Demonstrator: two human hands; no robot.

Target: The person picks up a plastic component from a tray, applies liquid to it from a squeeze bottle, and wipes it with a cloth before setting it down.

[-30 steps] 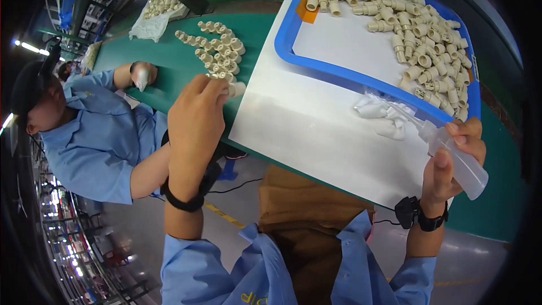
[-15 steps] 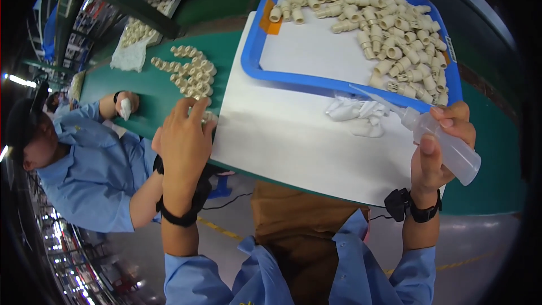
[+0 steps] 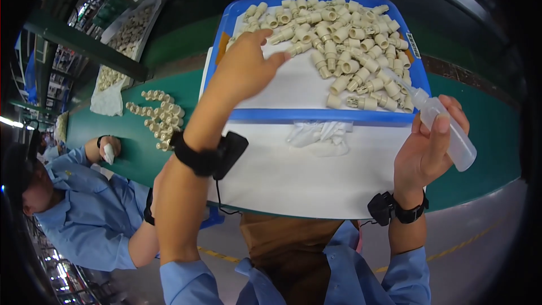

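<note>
My left hand [image 3: 243, 69] reaches over the left part of a blue tray [image 3: 305, 115], its thumb and forefinger apart and nothing seen between them. Its thumb tip lies close to a cream plastic fitting [image 3: 299, 48]; the other fingertips are partly hidden behind the hand. Many similar cream fittings [image 3: 361, 51] are heaped in the tray, mostly at the back and right. At the tray's right front corner, my right hand [image 3: 432, 141] grips a translucent squeeze bottle [image 3: 458, 149], tilted with its thin nozzle pointing up and left over the fittings.
A crumpled white cloth or glove [image 3: 323, 137] lies on the white sheet [image 3: 293, 178] before the tray. To the left, a group of cream parts [image 3: 164, 117] stands on the green table [image 3: 130, 149]. Beyond them, a co-worker's hand [image 3: 109, 147] holds something white.
My left hand has moved from the cream parts on the green table, up and right, to over the tray. My right hand keeps the bottle, its nozzle now above the fittings.
</note>
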